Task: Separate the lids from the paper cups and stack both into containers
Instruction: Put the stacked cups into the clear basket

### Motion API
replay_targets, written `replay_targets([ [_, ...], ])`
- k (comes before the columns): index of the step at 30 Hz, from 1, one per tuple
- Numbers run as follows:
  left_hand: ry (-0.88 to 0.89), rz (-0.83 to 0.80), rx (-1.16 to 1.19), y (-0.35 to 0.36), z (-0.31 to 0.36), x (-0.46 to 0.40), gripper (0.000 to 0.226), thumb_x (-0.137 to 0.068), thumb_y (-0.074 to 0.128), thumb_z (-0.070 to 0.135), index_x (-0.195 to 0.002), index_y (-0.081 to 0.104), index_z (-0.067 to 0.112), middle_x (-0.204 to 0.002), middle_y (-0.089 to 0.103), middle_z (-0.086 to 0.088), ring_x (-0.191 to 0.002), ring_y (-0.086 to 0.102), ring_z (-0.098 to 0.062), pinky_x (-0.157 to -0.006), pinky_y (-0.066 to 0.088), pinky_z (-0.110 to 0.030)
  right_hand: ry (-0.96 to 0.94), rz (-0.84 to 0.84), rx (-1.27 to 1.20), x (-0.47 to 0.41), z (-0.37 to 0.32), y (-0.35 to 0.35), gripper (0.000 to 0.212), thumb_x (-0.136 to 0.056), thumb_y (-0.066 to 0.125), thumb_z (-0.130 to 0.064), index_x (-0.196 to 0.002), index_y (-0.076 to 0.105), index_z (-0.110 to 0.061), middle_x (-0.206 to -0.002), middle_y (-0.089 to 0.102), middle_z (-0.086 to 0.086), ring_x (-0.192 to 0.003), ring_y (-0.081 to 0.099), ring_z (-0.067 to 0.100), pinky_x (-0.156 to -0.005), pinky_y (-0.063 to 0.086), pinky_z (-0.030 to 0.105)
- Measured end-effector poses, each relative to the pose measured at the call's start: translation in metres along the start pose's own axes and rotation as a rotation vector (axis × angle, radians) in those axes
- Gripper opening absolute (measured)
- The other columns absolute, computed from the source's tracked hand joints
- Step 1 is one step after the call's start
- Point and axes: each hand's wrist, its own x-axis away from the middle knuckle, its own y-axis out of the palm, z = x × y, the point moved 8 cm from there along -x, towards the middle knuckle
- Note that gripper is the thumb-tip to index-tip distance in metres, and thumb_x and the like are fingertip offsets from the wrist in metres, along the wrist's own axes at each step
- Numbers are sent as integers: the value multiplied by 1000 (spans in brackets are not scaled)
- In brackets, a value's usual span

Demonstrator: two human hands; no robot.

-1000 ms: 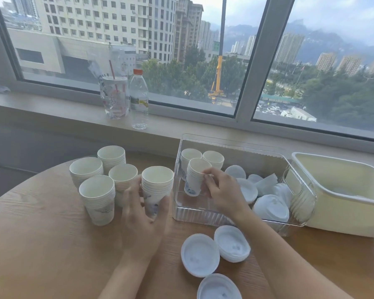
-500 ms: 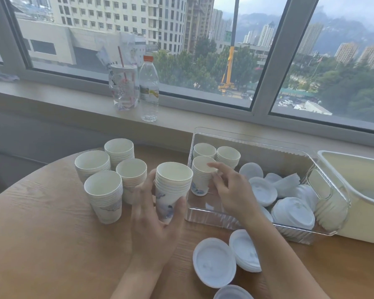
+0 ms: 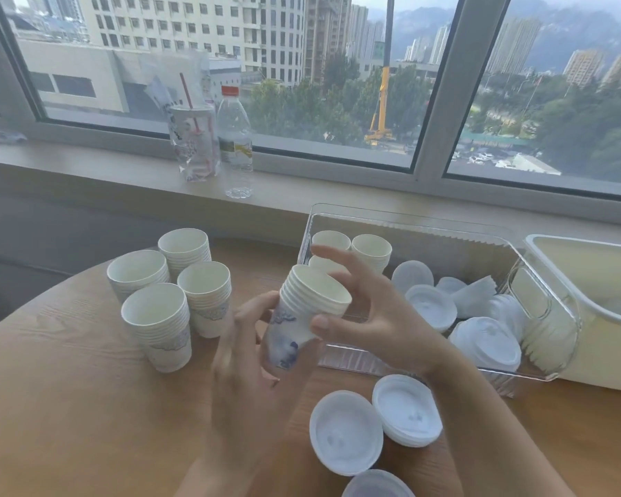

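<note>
Left of centre, four stacks of white paper cups [image 3: 173, 292] stand grouped on the round wooden table [image 3: 58, 407]. At centre, a tilted nested stack of blue-printed white paper cups [image 3: 302, 313] is gripped low by the left hand [image 3: 248, 367]; the right hand [image 3: 370, 313], fingers spread, touches its upper side by the thumb, presumably steadying it for transfer. Right of centre, the clear ribbed plastic container [image 3: 427, 227] holds cup stacks and white plastic lids [image 3: 431, 306].

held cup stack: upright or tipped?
Tipped. The cup stack leans with its open mouth toward the clear bin, gripped low by the left hand.
</note>
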Motion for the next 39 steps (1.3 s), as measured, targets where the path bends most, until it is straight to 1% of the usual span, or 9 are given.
replay_targets([
  [3,52,-53,-40,6,-3,2,61,-92,70,46,-138,54,11,-132,60,1,-116,61,-15,-91,49,-24,30,57,-120,2,5,-15,74,-82,83,-29,-148,49,-31,-121,74,-1,-113,70,21,-99,57,42],
  [8,-18,-181,-48,23,-25,7,76,-99,55,60,-159,38,16,-159,42,0,-143,49,-28,-105,51,-57,29,367,-233,12,15,-76,57,-82,78,-27,-136,61,-20,-111,75,-5,-99,71,10,-79,56,20],
  [13,-49,-281,-37,38,-33,13,75,-103,46,62,-163,30,21,-161,43,4,-148,44,-19,-111,47,-51,234,577,69,18,60,-105,67,-76,91,-42,-132,57,-27,-120,70,-11,-108,66,2,-80,58,18],
  [21,-46,-312,-11,44,-37,17,76,-102,50,59,-165,25,23,-163,43,4,-147,47,-21,-108,50,-58,278,595,441,11,85,-97,85,-71,94,-44,-144,57,-22,-126,59,2,-114,60,18,-98,52,32],
  [24,-54,-313,-2,44,-37,17,76,-101,54,54,-165,26,23,-164,42,5,-147,47,-20,-108,49,-57,271,572,441,9,83,-90,83,-75,92,-41,-146,55,-18,-124,61,-3,-108,60,13,-84,46,13],
  [27,-56,-311,-2,44,-37,18,75,-101,55,52,-165,27,23,-163,43,4,-147,48,-21,-107,50,-57,268,555,425,8,83,-84,81,-76,92,-42,-144,56,-19,-123,65,-6,-108,62,10,-87,53,21],
  [31,-60,-309,0,44,-38,18,76,-101,53,55,-164,28,20,-161,45,4,-145,49,-19,-106,51,-56,269,552,406,8,84,-82,79,-77,92,-40,-143,55,-20,-124,63,-9,-110,60,9,-77,46,5],
  [36,-60,-286,-7,41,-33,15,73,-100,55,51,-161,35,15,-155,51,6,-137,53,-12,-103,52,-51,266,525,405,6,88,-80,82,-78,91,-40,-147,52,-20,-133,64,-4,-121,60,15,-101,52,32],
  [39,-63,-258,-43,29,-29,14,67,-100,58,48,-158,41,19,-150,53,8,-133,55,-12,-102,52,-48,261,520,461,5,79,-78,89,-80,88,-44,-153,45,-16,-147,57,3,-136,50,18,-112,39,30],
])
